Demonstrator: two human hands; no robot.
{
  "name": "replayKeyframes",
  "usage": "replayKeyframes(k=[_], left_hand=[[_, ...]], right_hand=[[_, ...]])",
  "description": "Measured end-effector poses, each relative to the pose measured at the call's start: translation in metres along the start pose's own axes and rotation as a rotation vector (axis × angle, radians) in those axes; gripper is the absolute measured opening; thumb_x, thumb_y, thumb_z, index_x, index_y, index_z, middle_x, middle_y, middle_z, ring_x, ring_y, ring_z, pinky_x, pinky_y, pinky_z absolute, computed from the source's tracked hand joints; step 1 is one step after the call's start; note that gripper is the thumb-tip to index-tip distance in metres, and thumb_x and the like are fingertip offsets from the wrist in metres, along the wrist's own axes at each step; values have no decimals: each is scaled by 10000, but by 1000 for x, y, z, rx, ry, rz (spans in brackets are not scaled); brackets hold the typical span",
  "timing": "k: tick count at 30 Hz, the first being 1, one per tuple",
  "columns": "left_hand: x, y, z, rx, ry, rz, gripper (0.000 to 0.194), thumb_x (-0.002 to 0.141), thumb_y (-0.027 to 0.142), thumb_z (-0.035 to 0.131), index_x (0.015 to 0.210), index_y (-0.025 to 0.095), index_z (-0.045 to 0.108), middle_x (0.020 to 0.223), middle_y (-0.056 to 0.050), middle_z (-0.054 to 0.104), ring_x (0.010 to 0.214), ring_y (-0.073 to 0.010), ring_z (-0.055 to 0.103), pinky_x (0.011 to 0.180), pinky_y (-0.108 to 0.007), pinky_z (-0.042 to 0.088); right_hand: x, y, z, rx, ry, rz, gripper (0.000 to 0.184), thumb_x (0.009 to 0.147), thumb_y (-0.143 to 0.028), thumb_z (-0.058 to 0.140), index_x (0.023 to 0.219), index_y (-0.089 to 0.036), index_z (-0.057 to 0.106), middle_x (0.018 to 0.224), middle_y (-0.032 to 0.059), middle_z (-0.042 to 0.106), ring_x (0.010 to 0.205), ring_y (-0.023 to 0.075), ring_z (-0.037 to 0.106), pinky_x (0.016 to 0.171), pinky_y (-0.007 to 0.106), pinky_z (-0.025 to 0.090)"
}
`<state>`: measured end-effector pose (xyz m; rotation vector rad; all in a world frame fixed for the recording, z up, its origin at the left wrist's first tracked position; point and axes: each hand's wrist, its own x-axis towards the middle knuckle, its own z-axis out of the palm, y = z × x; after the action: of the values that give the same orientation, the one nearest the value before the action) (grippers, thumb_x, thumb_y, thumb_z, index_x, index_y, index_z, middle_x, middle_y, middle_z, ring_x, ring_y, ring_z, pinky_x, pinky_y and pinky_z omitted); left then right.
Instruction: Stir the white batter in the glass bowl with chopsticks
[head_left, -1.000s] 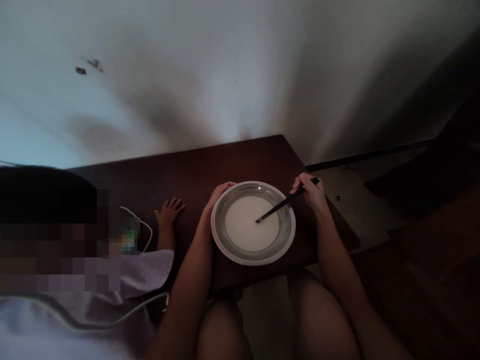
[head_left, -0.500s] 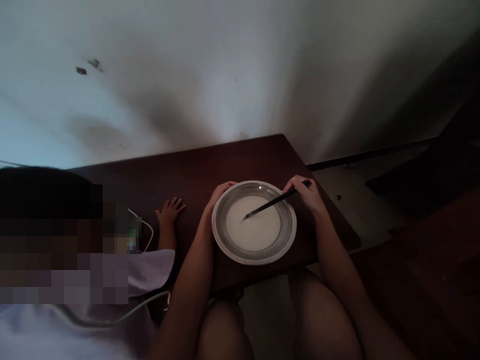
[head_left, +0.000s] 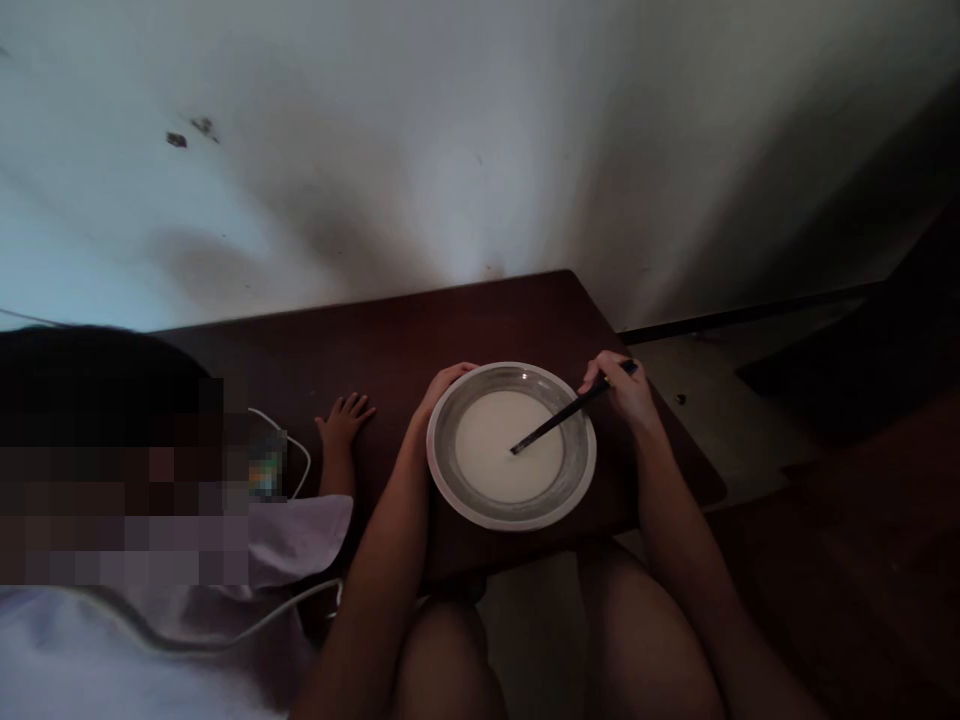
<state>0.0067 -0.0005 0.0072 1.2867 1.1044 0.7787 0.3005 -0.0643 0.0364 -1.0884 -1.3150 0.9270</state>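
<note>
A round metal bowl (head_left: 442, 490) with a pale rim stands on the dark red table, near its front edge. White liquid (head_left: 495, 430) covers its bottom. My left hand (head_left: 448, 382) curls around the bowl's far left side, its fingertips partly hidden behind the rim. Above the right rim, my right hand (head_left: 616, 385) is closed on dark chopsticks (head_left: 566, 412), pressed together so that I cannot tell them apart. They slant down to the left, and their tips meet the liquid near the middle.
To my left sits another person, one hand (head_left: 343, 420) spread flat on the table (head_left: 480, 315). A white cable (head_left: 306, 455) lies by a blurred lit object (head_left: 266, 470). The pale wall (head_left: 420, 150) rises behind the table; my knees (head_left: 450, 660) are below its front edge.
My right hand has moved a little to the right, and the chopstick tips have shifted right and slightly nearer to me in the liquid. My left hand stays at the bowl.
</note>
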Motion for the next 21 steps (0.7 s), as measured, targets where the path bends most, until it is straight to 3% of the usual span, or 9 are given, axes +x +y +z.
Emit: replayKeyframes(k=[3, 8, 12, 17, 21], left_hand=[[0, -2, -1, -23, 0, 20, 152, 784, 290, 535, 781, 257, 683, 958, -27, 726, 1049, -273, 589, 899, -362, 438], [0, -2, 0, -31, -26, -7, 123, 773, 297, 570, 775, 246, 682, 946, -33, 722, 1055, -288, 586, 882, -379, 448], [1, -2, 0, -35, 2, -54, 143, 782, 318, 552, 796, 248, 676, 994, -42, 722, 1089, -294, 580, 894, -393, 439], [4, -6, -2, -11, -5, -7, 150, 778, 312, 558, 790, 245, 692, 996, -46, 725, 1085, -293, 584, 898, -387, 433], [3, -7, -1, -58, -16, -9, 144, 768, 322, 583, 800, 246, 701, 985, -53, 733, 1075, -307, 585, 873, -394, 442]], right_hand=[[0, -1, 3, -29, -101, 24, 455, 839, -630, 624, 655, -222, 703, 609, 24, 702, 599, 183, 665, 598, 305, 512], [0, -1, 3, -13, 28, -13, 482, 840, -654, 610, 624, -227, 671, 549, 6, 655, 559, 173, 640, 613, 308, 510], [0, -2, 4, -30, -91, 3, 475, 851, -644, 604, 648, -224, 692, 597, 21, 686, 595, 182, 653, 629, 317, 519], [1, 1, 0, -33, 70, -71, 476, 858, -630, 601, 605, -231, 663, 564, 10, 656, 590, 177, 636, 645, 318, 515], [-2, 1, 2, -21, -105, -7, 478, 861, -639, 593, 644, -225, 692, 583, 23, 676, 591, 181, 637, 609, 312, 507]])
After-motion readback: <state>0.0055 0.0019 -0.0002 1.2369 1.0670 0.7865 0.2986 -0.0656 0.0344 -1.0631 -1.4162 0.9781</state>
